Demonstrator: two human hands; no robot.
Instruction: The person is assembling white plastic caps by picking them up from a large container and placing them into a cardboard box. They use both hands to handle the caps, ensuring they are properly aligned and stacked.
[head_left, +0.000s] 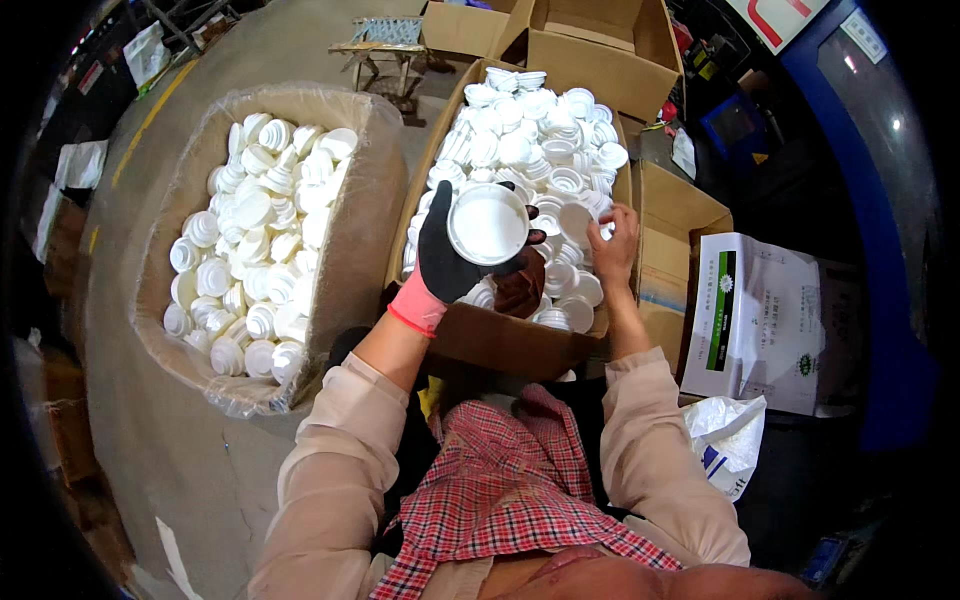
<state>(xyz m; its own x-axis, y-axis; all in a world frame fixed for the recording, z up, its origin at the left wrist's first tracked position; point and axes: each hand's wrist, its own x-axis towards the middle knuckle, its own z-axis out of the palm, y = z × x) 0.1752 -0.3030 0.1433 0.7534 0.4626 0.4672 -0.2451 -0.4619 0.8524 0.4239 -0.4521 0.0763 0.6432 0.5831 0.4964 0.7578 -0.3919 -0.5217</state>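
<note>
My left hand [450,245], in a black glove with a pink cuff, grips a round white plastic cap [488,224]. The cap's hollow side faces up, above a cardboard box [510,342] heaped with similar white caps [515,150]. My bare right hand [615,248] is at the right side of that pile, its fingers curled among the caps. What lies between those fingers, if anything, is too small to tell. Beneath my left hand, a crumpled dark brown piece [520,285] lies against the box's near side.
To the left stands a plastic-lined carton [385,180] full of white caps. Open cardboard boxes [600,60] are behind the pile. A white printed carton [760,320], a white plastic bag [728,440] and a blue machine [850,150] are at right. A small stool [385,45] stands farther back.
</note>
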